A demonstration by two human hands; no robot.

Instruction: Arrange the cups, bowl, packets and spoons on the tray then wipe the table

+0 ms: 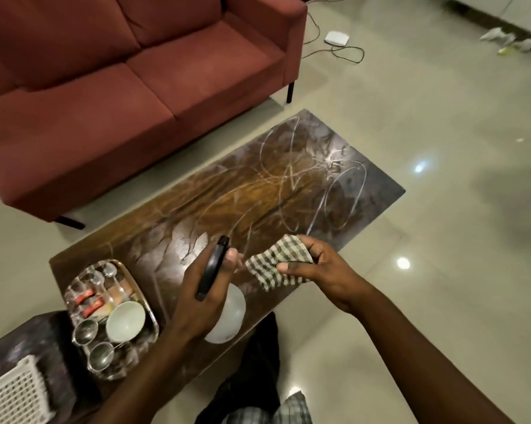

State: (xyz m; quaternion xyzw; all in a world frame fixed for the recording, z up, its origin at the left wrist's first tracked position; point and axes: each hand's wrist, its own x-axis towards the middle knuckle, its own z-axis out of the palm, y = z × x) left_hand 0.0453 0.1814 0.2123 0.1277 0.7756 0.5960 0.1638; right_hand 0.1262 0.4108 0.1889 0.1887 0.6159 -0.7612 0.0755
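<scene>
The green-and-white checked cloth (276, 264) is bunched in the right hand's (322, 270) curled fingers and thumb, above the near edge of the dark patterned table (258, 185). Beside it, the left hand (203, 304) grips a white, black-triggered spray bottle (227, 316). Mist lightly, aiming away from the loaded steel tray (141, 293) at the left end; the nozzle's direction is hard to read.

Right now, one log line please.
tray loaded | left hand grips spray bottle | right hand grips checked cloth | both over table

Bare forearms (411, 341), dark trousers (258, 371), checked garment (291, 410)
</scene>
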